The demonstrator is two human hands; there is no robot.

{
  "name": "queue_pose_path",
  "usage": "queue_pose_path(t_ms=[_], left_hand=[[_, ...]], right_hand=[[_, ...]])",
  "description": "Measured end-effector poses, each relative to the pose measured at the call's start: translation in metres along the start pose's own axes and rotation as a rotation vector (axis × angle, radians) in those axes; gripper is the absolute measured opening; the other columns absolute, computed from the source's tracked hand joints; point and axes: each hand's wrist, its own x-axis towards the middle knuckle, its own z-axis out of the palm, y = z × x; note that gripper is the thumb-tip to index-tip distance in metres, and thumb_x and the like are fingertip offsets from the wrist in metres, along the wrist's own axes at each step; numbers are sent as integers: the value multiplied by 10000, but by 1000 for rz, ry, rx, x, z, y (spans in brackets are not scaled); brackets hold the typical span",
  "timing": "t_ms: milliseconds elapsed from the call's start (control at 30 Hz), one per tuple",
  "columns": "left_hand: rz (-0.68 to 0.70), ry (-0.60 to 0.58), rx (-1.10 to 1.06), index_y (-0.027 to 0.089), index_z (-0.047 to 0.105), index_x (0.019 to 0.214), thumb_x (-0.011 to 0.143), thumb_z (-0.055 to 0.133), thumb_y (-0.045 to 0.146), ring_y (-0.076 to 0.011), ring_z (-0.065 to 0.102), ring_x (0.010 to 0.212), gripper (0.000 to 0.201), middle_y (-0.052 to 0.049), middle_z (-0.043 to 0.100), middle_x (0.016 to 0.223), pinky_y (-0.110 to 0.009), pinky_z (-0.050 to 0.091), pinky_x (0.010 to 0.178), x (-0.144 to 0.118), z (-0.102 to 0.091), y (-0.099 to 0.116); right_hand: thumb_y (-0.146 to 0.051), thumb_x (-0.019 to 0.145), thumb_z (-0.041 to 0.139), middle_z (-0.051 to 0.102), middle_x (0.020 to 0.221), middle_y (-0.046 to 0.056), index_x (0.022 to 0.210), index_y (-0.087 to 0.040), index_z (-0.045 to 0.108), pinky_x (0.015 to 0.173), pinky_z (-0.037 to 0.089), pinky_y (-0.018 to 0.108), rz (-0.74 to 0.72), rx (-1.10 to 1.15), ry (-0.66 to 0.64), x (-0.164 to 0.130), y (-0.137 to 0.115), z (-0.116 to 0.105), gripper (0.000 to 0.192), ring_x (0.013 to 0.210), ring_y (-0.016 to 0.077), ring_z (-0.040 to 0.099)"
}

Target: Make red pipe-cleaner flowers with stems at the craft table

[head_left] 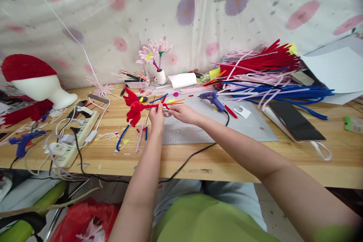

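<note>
The left hand [157, 116] pinched the stem of a red pipe-cleaner flower [134, 107], whose petals stuck out to the left of the fingers. The right hand [181, 112] gripped the stem's other end. They seemed to be twisting it; next needs a firm, careful turn. Both arms reached straight out over the table [227, 159].

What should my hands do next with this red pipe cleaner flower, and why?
Probably keep twisting at the stem: the left hand and right hand both pinch the red flower stem where loose orange strands stick out unwrapped.
</note>
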Motion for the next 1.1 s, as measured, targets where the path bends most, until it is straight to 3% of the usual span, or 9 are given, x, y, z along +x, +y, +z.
queue_pose_path(t_ms=[167, 267, 333, 533, 667, 767, 933, 1033, 1100], left_hand=[[-12, -169, 110, 154, 466, 527, 689, 648, 256, -44, 377, 345, 264, 67, 399, 418, -183, 317, 364, 2, -9, 8], [-108, -375, -46, 151, 496, 568, 659, 683, 269, -38, 341, 359, 239, 65, 387, 417, -171, 296, 353, -3, -10, 18], [-169, -405, -174, 151, 510, 605, 651, 695, 267, -34, 335, 374, 223, 63, 399, 429, -158, 281, 354, -7, -8, 23], [-178, -198, -273, 148, 425, 544, 686, 679, 281, -19, 368, 380, 319, 67, 398, 446, -152, 300, 390, -14, 4, 16], [-89, 41, -147, 151, 414, 524, 707, 639, 280, -23, 383, 353, 317, 76, 410, 427, -165, 334, 412, -8, 4, 4], [-40, 77, 11, 154, 435, 511, 703, 620, 252, -37, 395, 340, 283, 75, 418, 413, -177, 335, 401, -2, -2, -2], [-11, -133, 73, 151, 481, 503, 650, 665, 269, -48, 383, 352, 264, 65, 405, 402, -185, 331, 384, -2, -9, 3], [-96, -302, -95, 150, 493, 530, 624, 697, 282, -37, 349, 371, 261, 63, 394, 413, -175, 328, 387, -9, -8, 13], [-178, -384, -199, 150, 504, 565, 615, 712, 273, -32, 340, 382, 246, 64, 390, 423, -164, 314, 385, -14, -7, 18]], right_hand=[[-350, 851, 404, 634, 831, 44, 851, -183, 638, 631, 294, 229, 54, -329, 89, 8, -5, -41, 288, 749, 145, 517], [-389, 831, 421, 595, 766, 26, 826, -158, 635, 622, 294, 227, 11, -163, 20, 18, 11, -55, 315, 684, 119, 476], [-447, 813, 429, 547, 720, 11, 809, -134, 620, 607, 297, 224, -28, 73, -79, 21, 25, -52, 366, 634, 96, 431], [-500, 831, 373, 423, 620, -22, 827, -128, 571, 552, 289, 220, 44, 424, -213, 4, 35, -10, 422, 546, 76, 338], [-356, 881, 323, 508, 700, 17, 834, -130, 578, 608, 320, 218, -19, 219, -157, -6, 15, 0, 344, 618, 94, 416], [-329, 865, 382, 592, 816, 48, 835, -153, 611, 627, 305, 223, -34, -53, -85, -5, 3, -14, 291, 707, 121, 472], [-378, 838, 436, 610, 763, 37, 836, -170, 644, 598, 273, 231, -27, -217, 69, 11, 8, -46, 294, 680, 124, 471], [-405, 818, 457, 578, 726, 20, 796, -143, 639, 602, 292, 222, -52, 6, 42, 19, 26, -51, 320, 659, 104, 450], [-464, 798, 469, 534, 684, 7, 793, -129, 632, 574, 293, 217, -45, 210, -79, 17, 39, -46, 372, 617, 89, 417]])
